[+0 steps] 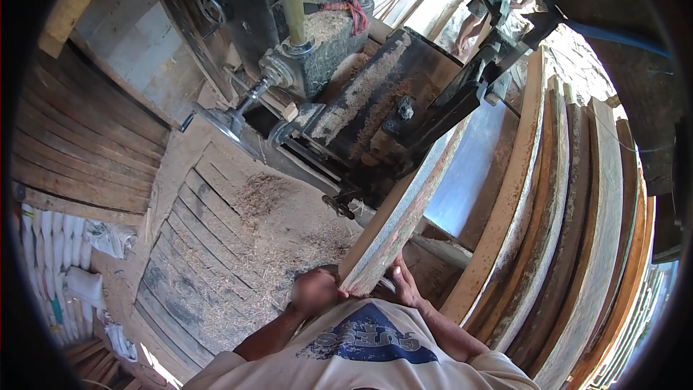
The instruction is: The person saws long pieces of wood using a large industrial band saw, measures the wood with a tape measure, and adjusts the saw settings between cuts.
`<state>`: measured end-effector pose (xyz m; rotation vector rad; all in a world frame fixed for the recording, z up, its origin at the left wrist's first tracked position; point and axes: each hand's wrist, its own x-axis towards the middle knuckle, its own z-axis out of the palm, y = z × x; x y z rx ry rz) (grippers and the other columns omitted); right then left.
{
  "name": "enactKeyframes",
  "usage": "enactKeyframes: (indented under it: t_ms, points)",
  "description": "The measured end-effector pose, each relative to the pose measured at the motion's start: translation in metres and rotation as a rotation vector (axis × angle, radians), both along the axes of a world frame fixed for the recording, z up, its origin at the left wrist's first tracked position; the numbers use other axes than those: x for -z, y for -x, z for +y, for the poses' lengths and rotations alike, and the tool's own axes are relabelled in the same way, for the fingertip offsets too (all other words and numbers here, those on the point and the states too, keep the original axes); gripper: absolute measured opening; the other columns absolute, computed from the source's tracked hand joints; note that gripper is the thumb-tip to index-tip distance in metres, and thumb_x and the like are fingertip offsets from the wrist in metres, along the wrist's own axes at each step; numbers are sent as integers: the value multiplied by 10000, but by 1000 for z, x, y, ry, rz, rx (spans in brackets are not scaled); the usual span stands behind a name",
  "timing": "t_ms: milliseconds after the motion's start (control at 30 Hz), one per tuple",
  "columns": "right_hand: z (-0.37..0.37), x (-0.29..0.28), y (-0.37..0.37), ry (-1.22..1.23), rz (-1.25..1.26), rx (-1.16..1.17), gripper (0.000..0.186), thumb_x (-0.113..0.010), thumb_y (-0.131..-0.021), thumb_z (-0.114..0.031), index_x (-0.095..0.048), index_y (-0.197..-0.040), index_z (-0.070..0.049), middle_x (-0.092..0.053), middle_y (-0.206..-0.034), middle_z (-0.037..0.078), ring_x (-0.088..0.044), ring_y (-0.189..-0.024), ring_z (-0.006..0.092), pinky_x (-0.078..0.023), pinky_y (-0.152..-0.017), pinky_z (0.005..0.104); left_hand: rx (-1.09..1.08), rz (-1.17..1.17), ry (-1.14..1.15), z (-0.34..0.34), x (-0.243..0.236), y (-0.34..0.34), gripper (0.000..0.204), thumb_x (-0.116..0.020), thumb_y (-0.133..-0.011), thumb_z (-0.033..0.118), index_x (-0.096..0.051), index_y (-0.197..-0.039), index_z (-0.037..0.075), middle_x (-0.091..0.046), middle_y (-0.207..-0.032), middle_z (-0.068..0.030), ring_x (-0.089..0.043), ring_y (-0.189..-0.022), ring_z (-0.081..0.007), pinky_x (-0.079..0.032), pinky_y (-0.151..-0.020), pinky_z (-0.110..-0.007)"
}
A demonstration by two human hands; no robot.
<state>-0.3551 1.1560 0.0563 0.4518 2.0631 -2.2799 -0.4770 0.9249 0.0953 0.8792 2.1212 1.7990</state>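
Note:
A long, thick wooden plank (398,218) runs from just before my body up into a dark woodworking machine (393,112). Its near end is close to my shirt. My left hand (315,291) is closed at the left corner of that end, somewhat blurred, its thumb against the wood. On the plank's right side my right hand (404,283) grips near the same end, thumb pointing up along it. The far part of the plank passes beside a shiny metal bed (469,166) and under the machine's dark frame.
Several long planks (552,209) stand side by side on the right. Sawdust and shavings (263,195) cover the floor at left. A handwheel (220,126) juts from the machine. White sacks (61,267) lie far left. Another person (473,25) is beyond the machine.

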Motion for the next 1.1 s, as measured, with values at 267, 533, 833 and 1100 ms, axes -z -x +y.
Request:
enactKeyframes:
  t_ms: [267, 533, 833, 1100]
  points:
    - [31, 26, 101, 345, 207, 705, 747, -292, -993, -537, -68, -1517, -55, -157, -1564, 120, -208, -1414, 238, -152, -1151, 351, -103, -81, -17, 106, 14, 58, 410, -872, -639, 309, -577, -748, 47, -631, -705, -48, -618, -617, -122, -499, -558, -280]
    - [127, 39, 158, 614, 302, 1116, 848, -338, -911, -681, -164, -1510, -107, -196, -1540, 118, -250, -1389, 268, -214, -1126, 417, -218, -367, -90, 144, -12, 65, 344, -742, -838, 294, -530, -758, 35, -555, -671, -14, -514, -587, -77, -433, -532, -248]
    - [213, 39, 223, 697, 220, 1410, 874, -326, -887, -705, -49, -1528, -179, -54, -1588, 111, -93, -1459, 286, -59, -1164, 493, -225, -567, -13, 77, 13, -16, 292, -704, -867, 288, -587, -802, 28, -588, -680, -37, -542, -627, -81, -458, -574, -251]
    - [176, 64, 136, 888, 328, 1467, 856, -253, -895, -719, -85, -1514, -153, -344, -1473, 161, -415, -1302, 332, -365, -1047, 442, -176, -472, 93, 27, -3, -24, 290, -692, -877, 284, -607, -837, 9, -611, -698, -45, -571, -651, -87, -477, -599, -258]
